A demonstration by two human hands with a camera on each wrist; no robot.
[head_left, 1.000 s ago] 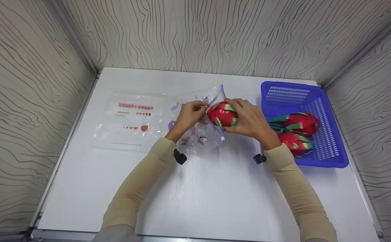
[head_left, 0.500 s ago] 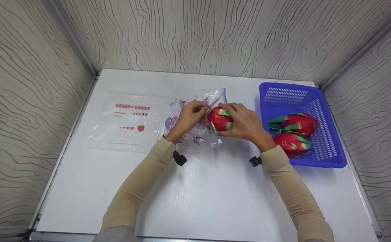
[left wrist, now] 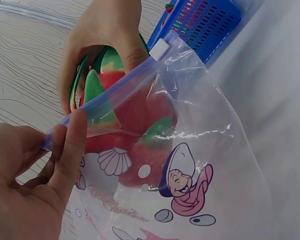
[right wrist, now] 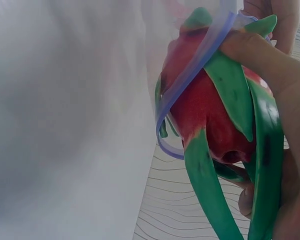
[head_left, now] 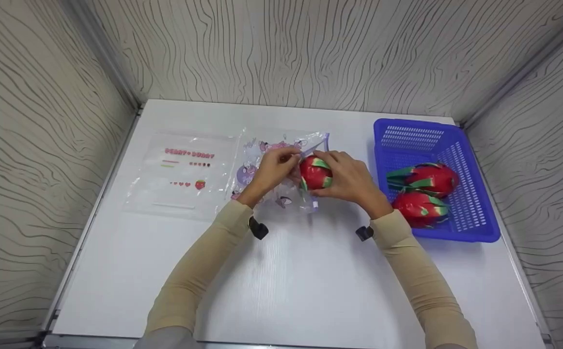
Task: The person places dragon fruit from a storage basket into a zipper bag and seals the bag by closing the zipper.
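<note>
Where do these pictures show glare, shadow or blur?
Head view: soft shadows on the rectangular white table; left wrist view: white glints streak the clear, purple-zipped plastic bag; right wrist view: the table looks blurred, while the plump red-and-green dragon fruit is sharper.

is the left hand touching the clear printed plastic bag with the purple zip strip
Touching. The left wrist view shows the left hand pinching the purple zip strip at the mouth of the clear bag, one finger lying across it.
</note>
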